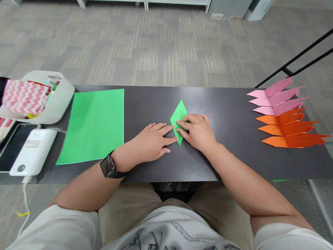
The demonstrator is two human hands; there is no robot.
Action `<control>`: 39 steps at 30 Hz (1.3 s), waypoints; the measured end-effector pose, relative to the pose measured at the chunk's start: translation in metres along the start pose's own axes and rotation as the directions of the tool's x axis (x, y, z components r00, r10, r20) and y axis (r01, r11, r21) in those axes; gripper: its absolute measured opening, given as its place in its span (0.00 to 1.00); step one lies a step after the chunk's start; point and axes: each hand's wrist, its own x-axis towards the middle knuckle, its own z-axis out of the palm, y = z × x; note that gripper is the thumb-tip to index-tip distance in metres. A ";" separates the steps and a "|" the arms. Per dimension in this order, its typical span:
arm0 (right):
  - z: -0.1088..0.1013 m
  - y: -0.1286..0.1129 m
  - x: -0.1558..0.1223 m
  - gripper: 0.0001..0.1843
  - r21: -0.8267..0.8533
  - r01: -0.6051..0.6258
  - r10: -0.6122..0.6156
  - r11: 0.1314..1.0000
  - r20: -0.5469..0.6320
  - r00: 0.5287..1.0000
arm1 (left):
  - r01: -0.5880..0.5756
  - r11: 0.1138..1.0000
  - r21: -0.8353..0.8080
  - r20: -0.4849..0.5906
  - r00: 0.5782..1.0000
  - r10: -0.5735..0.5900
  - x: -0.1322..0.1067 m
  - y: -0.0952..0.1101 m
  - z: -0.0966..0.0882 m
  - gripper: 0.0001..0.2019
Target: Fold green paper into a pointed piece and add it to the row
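Observation:
A small green folded paper (180, 112), shaped like a narrow diamond, lies on the dark table in front of me with one point away from me. My left hand (153, 142) rests flat beside it, fingers spread, with fingertips touching its left and lower edges. From the other side my right hand (198, 131) presses fingertips onto its middle and right part, covering some of it. The right fingers are stretched out and apart. Neither hand grasps the paper; it stays on the tabletop.
Left of my hands lies a stack of green paper sheets (96, 124). Further left are a white basket (62, 96) with a pink zigzag-patterned item, a phone (13, 146) and a white power bank (34, 152) with a cable. Pink folded paper cranes (276, 97) and orange ones (291, 130) stand at right.

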 end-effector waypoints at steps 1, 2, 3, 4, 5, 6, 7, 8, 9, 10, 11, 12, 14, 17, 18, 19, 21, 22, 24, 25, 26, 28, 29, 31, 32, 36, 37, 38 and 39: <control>0.000 0.000 0.000 0.14 -0.001 -0.002 0.002 1.000 -0.001 1.000 | 0.001 1.000 -0.003 0.000 1.000 -0.001 0.000 0.001 -0.001 0.24; 0.000 0.000 0.000 0.14 -0.001 -0.003 0.003 1.000 -0.001 1.000 | 0.003 1.000 -0.005 0.000 1.000 -0.003 0.000 0.003 -0.002 0.24; 0.000 0.000 0.000 0.14 0.000 -0.004 0.004 1.000 -0.002 1.000 | 0.005 1.000 -0.004 -0.002 1.000 -0.005 0.000 0.004 -0.003 0.25; 0.000 0.000 0.000 0.14 0.002 -0.007 0.007 1.000 -0.001 1.000 | 0.008 1.000 0.000 -0.004 1.000 -0.008 0.000 0.005 -0.004 0.25; 0.000 0.000 0.000 0.14 0.005 -0.009 0.009 1.000 0.001 1.000 | 0.007 1.000 0.005 -0.007 1.000 -0.007 0.000 0.007 -0.005 0.25; 0.000 0.000 0.000 0.14 0.007 -0.011 0.011 1.000 0.004 1.000 | -0.002 1.000 0.009 -0.007 1.000 0.002 0.000 0.008 -0.005 0.25; -0.001 0.000 0.001 0.14 0.008 -0.013 0.013 1.000 0.008 1.000 | -0.016 1.000 0.012 -0.006 1.000 0.016 0.000 0.009 -0.006 0.24; -0.001 0.000 0.001 0.14 0.009 -0.015 0.015 1.000 0.012 1.000 | -0.032 0.999 0.012 -0.004 0.999 0.032 -0.001 0.011 -0.006 0.23; -0.001 -0.001 0.001 0.14 0.009 -0.017 0.017 1.000 0.015 1.000 | -0.047 0.999 0.010 -0.002 0.999 0.047 -0.001 0.012 -0.005 0.23; -0.002 -0.001 0.001 0.14 0.010 -0.019 0.019 1.000 0.017 1.000 | -0.057 0.998 0.005 0.000 0.998 0.057 -0.002 0.013 -0.005 0.22; -0.002 -0.001 0.001 0.14 0.010 -0.021 0.020 1.000 0.019 1.000 | -0.060 0.998 0.000 0.002 0.998 0.060 -0.002 0.014 -0.004 0.22; -0.002 -0.002 0.001 0.14 0.008 -0.023 0.022 1.000 0.021 1.000 | -0.057 0.998 -0.005 0.006 0.998 0.057 -0.003 0.014 -0.004 0.22; -0.003 -0.002 0.001 0.14 0.003 -0.025 0.025 1.000 0.022 0.999 | -0.055 0.998 -0.013 0.014 0.998 0.055 -0.003 0.013 -0.002 0.23; -0.003 -0.003 0.000 0.14 -0.002 -0.019 0.019 1.000 0.023 1.000 | -0.065 0.997 -0.040 0.023 0.998 0.066 -0.003 0.009 -0.004 0.23; -0.003 -0.003 0.000 0.14 -0.002 -0.017 0.017 1.000 0.022 1.000 | -0.062 0.997 -0.052 0.014 0.998 0.063 -0.003 0.007 -0.005 0.23; -0.003 -0.002 0.000 0.14 -0.001 -0.013 0.013 1.000 0.020 1.000 | -0.056 0.997 -0.061 -0.004 0.998 0.056 -0.003 0.004 -0.007 0.22; -0.002 -0.002 0.000 0.14 0.001 -0.009 0.009 1.000 0.013 1.000 | -0.036 0.997 -0.063 -0.061 0.998 0.032 -0.001 0.000 -0.009 0.20; -0.002 -0.002 0.000 0.14 0.002 -0.009 0.009 1.000 0.009 1.000 | -0.027 0.998 -0.056 -0.088 0.996 0.022 0.000 -0.001 -0.010 0.20; -0.001 -0.001 0.000 0.14 0.006 -0.012 0.012 1.000 0.010 1.000 | -0.023 0.999 -0.036 -0.116 0.993 0.018 0.002 -0.001 -0.009 0.19; -0.001 -0.001 0.001 0.14 0.008 -0.013 0.013 1.000 0.012 1.000 | -0.024 0.999 -0.026 -0.116 0.993 0.021 0.002 0.000 -0.007 0.19; -0.001 -0.001 0.001 0.14 0.009 -0.014 0.013 1.000 0.012 1.000 | -0.024 1.000 -0.015 -0.111 0.994 0.022 0.003 0.001 -0.005 0.19; -0.001 -0.001 0.000 0.14 0.007 -0.011 0.011 1.000 0.011 1.000 | -0.018 1.000 0.006 -0.096 0.995 0.019 0.004 0.003 -0.001 0.19; -0.002 -0.001 0.000 0.14 0.006 -0.010 0.010 1.000 0.008 1.000 | -0.011 1.000 0.016 -0.091 0.996 0.013 0.004 0.004 0.001 0.19; -0.002 -0.002 0.000 0.14 0.006 -0.010 0.010 1.000 0.004 1.000 | 0.006 1.000 0.029 -0.088 0.996 -0.003 0.003 0.005 0.003 0.19; -0.002 -0.002 0.000 0.14 0.008 -0.012 0.012 1.000 0.003 1.000 | 0.013 0.999 0.033 -0.089 0.996 -0.010 0.003 0.006 0.003 0.18; -0.003 -0.002 0.000 0.14 0.022 -0.025 0.025 0.999 0.004 1.000 | 0.025 0.999 0.036 -0.083 0.996 -0.022 0.003 0.005 0.004 0.18; -0.003 -0.002 0.000 0.14 0.025 -0.026 0.026 0.999 0.005 1.000 | 0.027 0.999 0.033 -0.079 0.997 -0.024 0.003 0.005 0.004 0.18; -0.003 -0.002 0.000 0.14 0.028 -0.026 0.026 0.999 0.007 1.000 | 0.030 0.999 0.030 -0.077 0.997 -0.028 0.003 0.005 0.004 0.18; -0.004 -0.002 0.000 0.14 0.032 -0.024 0.024 0.999 0.007 1.000 | 0.034 0.999 0.027 -0.073 0.997 -0.032 0.003 0.005 0.004 0.18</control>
